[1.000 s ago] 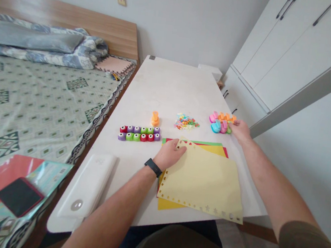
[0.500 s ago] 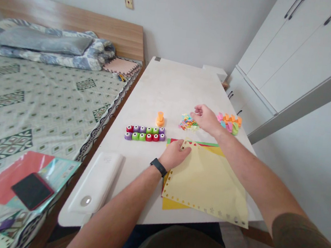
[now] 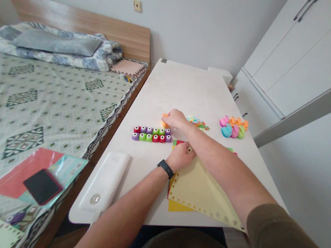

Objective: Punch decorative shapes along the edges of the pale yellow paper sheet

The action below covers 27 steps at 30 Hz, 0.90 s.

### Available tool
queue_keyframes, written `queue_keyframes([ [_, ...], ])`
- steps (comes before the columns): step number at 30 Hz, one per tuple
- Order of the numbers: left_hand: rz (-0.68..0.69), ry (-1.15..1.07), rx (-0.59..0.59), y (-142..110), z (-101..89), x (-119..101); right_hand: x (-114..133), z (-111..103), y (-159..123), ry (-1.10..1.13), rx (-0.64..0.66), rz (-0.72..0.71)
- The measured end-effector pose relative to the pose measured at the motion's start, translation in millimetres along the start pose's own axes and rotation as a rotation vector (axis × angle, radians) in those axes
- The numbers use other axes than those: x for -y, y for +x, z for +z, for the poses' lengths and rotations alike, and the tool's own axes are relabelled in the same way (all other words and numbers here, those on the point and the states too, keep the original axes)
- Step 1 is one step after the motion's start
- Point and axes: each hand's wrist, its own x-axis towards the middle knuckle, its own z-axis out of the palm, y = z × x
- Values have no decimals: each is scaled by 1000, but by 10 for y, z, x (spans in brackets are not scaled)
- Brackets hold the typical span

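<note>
My right hand [image 3: 177, 119] is closed around a small orange craft punch [image 3: 164, 120], mostly hidden by the fingers. Nearer to me, my left hand [image 3: 181, 157], with a dark band on its wrist, grips the upper left corner of a pale yellow sheet of paper [image 3: 196, 190]. Punched holes run along the edges of that sheet, and a star-shaped one shows by my left fingers. Yellow, red and green sheets lie under it. Two rows of small punches [image 3: 152, 134] in red, purple and green stand left of my hands. Tiny coloured paper cutouts [image 3: 198, 123] lie heaped behind my right forearm.
Larger pink, orange, blue and green punches [image 3: 234, 127] stand at the table's right side. A white power bank [image 3: 105, 183] with a cable lies front left on the white table [image 3: 185, 86]. On the bed at left are a phone [image 3: 42, 186] and a plastic-wrapped paper pack [image 3: 27, 171].
My right hand has moved left from beside the cutouts and taken hold of the orange punch. My left hand stays at the paper's corner. The view has shifted slightly.
</note>
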Motion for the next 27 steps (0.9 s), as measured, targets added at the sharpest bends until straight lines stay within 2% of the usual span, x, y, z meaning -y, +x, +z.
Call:
queue_keyframes([
  [4,4,10,14,3,19,41,-73,-75,-103,115,-94,-59],
  [8,-12,9,22,-3,22,48,-326,-242,-292,395,-239,-91],
  [13,-20,-44,18,-4,0,31,-783,-524,-681,910,-194,-117],
  [17,-21,-84,12,16,4,67,-1170,-676,-1027,1196,-186,-93],
  [20,-6,-125,36,30,20,107,-1448,-702,-1253,1268,-133,-53],
  [27,-12,-151,57,35,41,135,-1931,-608,-1552,1177,27,-22],
])
